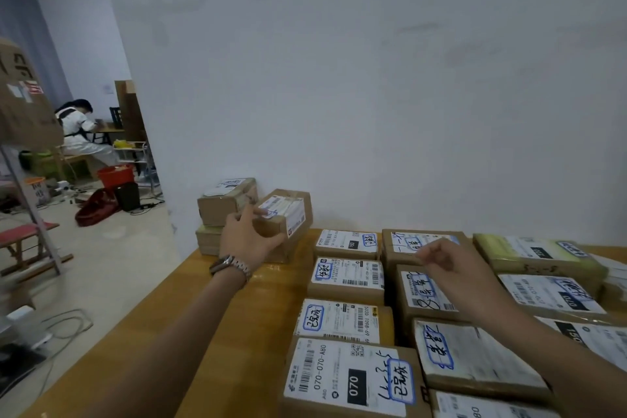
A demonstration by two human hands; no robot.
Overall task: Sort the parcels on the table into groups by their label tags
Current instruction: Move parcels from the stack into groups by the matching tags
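Glossy wooden table (237, 333); left hand (246, 238) grips rectangular cardboard parcel (285, 214).

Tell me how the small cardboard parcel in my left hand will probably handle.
Probably stiff: the parcel shows square edges in the left hand. Likely light, since one hand holds it. Flat sides suggest it won't roll.

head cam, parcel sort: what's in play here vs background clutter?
In play:
- left hand gripping a tagged parcel
- right hand hovering over the rows of labelled parcels
- table

Clutter:
- red bucket
- black bin
- red bag
- floor cables
- seated person in the background
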